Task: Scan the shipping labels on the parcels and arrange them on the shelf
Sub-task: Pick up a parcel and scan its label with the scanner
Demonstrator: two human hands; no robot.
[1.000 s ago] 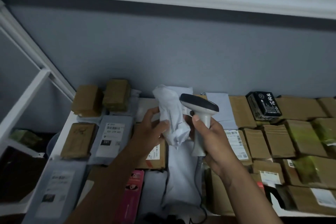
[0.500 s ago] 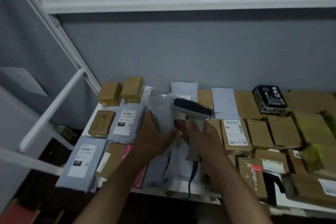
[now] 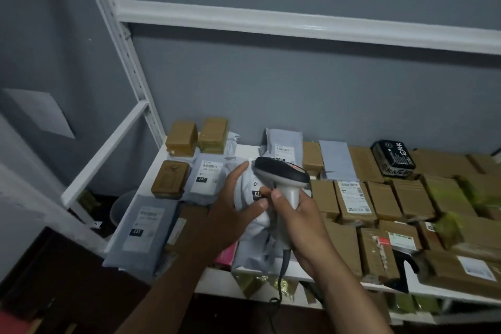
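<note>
Grey parcel [image 3: 250,192]: label mostly hidden behind scanner [image 3: 282,173] and left hand [image 3: 233,206]; only "01" showed. Scanner cable [image 3: 280,279]: lost in shadow toward 6 o'clock. Brown parcels [image 3: 461,225] at 3 o'clock: cut by edge. Label print [image 3: 351,195]: too small to read.

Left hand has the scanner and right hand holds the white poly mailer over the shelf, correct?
Not quite: the head view shows them swapped. The right hand grips the scanner, and the left hand holds the white poly mailer over the shelf.
</note>
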